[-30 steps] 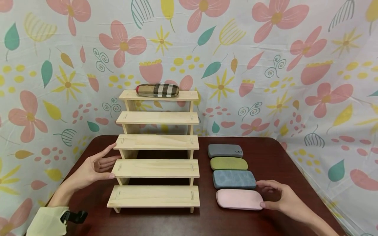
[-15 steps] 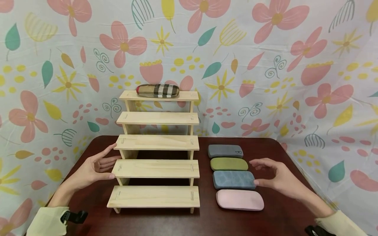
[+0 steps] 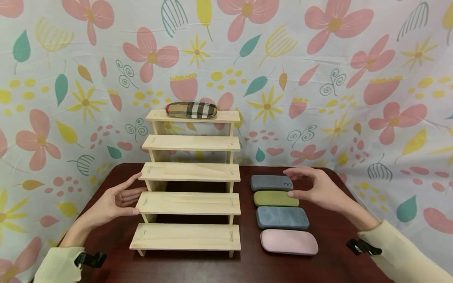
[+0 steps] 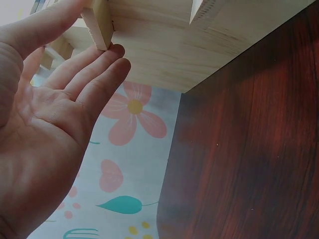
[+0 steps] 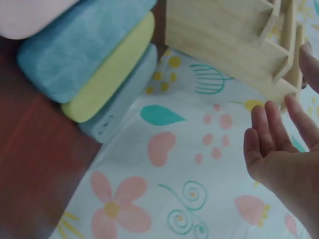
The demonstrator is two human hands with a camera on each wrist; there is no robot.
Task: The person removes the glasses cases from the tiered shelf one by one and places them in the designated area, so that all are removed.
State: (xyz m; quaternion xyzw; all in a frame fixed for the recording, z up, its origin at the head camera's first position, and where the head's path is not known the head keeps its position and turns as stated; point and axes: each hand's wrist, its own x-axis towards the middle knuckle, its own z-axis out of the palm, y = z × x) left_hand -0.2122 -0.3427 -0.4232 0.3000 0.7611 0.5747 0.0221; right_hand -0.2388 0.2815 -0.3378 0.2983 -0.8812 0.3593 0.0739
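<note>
My left hand (image 3: 115, 200) touches the left side of a five-step wooden display rack (image 3: 192, 202), its fingers spread along the middle steps. In the left wrist view the fingertips meet a board edge. A checked glasses case (image 3: 192, 110) lies on the top step. Right of the rack, a grey glasses case (image 3: 269, 183), a green one (image 3: 274, 199), a blue one (image 3: 282, 217) and a pink one (image 3: 289, 241) lie in a column. My right hand (image 3: 320, 188) hovers at the right ends of the grey and green cases, thumb and fingers apart, holding nothing.
A dark red-brown table (image 3: 184, 269) bears the rack and the cases. Behind it hangs a white cloth (image 3: 304, 86) with flowers and leaves. The rack's lower steps stand close to the left ends of the cases.
My right hand has moved away from me, from the pink and blue cases up to the grey and green ones. The left hand stays at the rack. The cases lie as before.
</note>
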